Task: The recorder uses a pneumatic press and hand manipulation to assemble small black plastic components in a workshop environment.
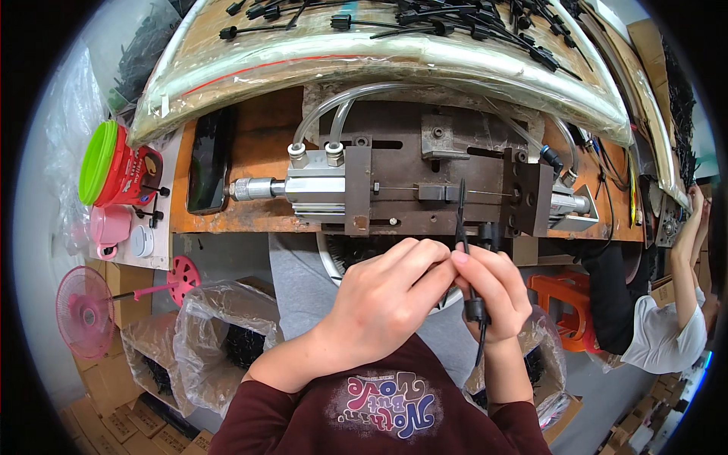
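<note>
In front of the metal fixture [455, 174], my two hands meet at the fingertips. My right hand [497, 292] is closed around thin black stemmed plastic parts [475, 309] with thick collars; one tapered tip points up toward the fixture's small centre block [434, 192], and a tail hangs below the palm. My left hand [394, 292] has its fingers curled together against the same parts; whatever lies in its pinch is hidden behind the knuckles. Thin metal rods run from both sides of the fixture toward the centre block, between two air cylinders [317, 189].
Many similar black parts [455, 19] lie on the plastic-wrapped board [394, 57] behind. A dark phone-like slab [208, 167], a red tub [125, 167] and a pink cup [110, 227] stand left. Below are a pink fan [83, 311], lined bins [227, 326] and an orange stool [565, 303]. A co-worker [667, 326] sits right.
</note>
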A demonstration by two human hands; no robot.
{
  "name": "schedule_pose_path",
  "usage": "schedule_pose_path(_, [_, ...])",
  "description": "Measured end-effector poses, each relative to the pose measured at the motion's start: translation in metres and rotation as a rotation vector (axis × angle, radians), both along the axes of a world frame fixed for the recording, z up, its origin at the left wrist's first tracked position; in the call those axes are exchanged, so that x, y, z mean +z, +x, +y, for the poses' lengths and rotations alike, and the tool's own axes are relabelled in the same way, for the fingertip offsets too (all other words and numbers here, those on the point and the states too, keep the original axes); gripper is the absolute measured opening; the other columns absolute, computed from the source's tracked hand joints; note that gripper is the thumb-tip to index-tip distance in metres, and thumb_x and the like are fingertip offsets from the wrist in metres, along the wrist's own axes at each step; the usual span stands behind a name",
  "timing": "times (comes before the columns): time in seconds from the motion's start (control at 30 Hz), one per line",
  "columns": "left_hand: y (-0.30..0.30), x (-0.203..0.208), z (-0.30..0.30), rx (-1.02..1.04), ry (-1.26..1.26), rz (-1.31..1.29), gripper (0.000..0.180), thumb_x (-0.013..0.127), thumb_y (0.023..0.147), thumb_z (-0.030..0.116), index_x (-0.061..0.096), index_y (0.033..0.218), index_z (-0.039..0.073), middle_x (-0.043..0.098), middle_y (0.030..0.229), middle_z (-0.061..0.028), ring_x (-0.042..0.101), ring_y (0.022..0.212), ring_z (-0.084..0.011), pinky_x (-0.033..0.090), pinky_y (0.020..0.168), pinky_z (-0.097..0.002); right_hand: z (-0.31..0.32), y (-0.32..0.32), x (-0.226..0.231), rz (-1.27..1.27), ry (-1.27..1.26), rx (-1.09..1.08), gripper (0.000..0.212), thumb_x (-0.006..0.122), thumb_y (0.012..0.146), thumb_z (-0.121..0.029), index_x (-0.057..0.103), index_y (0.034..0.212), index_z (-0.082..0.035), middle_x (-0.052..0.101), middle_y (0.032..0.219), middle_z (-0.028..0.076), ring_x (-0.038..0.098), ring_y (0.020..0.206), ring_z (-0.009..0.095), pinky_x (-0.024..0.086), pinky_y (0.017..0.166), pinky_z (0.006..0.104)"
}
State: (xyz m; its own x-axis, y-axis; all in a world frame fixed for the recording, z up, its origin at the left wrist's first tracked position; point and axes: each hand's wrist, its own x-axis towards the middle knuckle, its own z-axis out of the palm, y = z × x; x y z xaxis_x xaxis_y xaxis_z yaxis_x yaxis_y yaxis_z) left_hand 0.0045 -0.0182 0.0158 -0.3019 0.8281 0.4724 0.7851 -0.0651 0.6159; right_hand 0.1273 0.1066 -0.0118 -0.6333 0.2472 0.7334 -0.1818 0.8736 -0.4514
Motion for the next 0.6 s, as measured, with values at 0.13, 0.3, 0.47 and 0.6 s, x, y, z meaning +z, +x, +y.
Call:
schedule_pose_path(0.13, [0.002,-0.008,0.004,0.112,0.002,0.094,0.028,0.076,0.069,0.002,0.070,0.096,0.001,0.066,0.109,-0.0114,0.067,0.083,-0.0244,0.056,0.071,-0.0339,0.004,0.007,0.005,0.045,0.071,-0.119,0.035,0.077,0.072,0.002,0.070,0.107,0.001,0.067,0.099,0.015,0.064,0.069,0.023,0.049,0.055,0.0296])
schedule_pose_path(0.3, [0.003,-0.022,0.013,0.150,-0.015,0.252,0.026,0.075,0.071,0.007,0.070,0.096,0.001,0.064,0.127,-0.0142,0.068,0.081,-0.0226,0.056,0.075,-0.0333,0.000,0.014,0.009,0.021,0.086,-0.159,0.032,0.076,0.073,0.003,0.072,0.105,0.001,0.068,0.097,0.014,0.063,0.067,0.022,0.049,0.055,0.0295])
schedule_pose_path(0.47, [-0.001,-0.014,0.019,0.161,-0.063,0.295,0.025,0.075,0.072,0.008,0.071,0.096,0.002,0.066,0.123,-0.0138,0.068,0.075,-0.0220,0.055,0.071,-0.0307,0.003,0.020,0.009,0.002,0.070,-0.190,0.035,0.074,0.070,0.004,0.072,0.105,0.002,0.068,0.097,0.015,0.062,0.067,0.022,0.049,0.056,0.0290])
schedule_pose_path(0.6, [-0.001,-0.014,0.018,0.166,-0.094,0.299,0.025,0.076,0.072,0.008,0.071,0.095,0.002,0.067,0.122,-0.0130,0.067,0.070,-0.0188,0.054,0.066,-0.0286,0.004,0.025,0.012,-0.017,0.088,-0.229,0.036,0.074,0.068,0.005,0.073,0.104,0.002,0.069,0.096,0.014,0.062,0.066,0.022,0.049,0.056,0.0286])
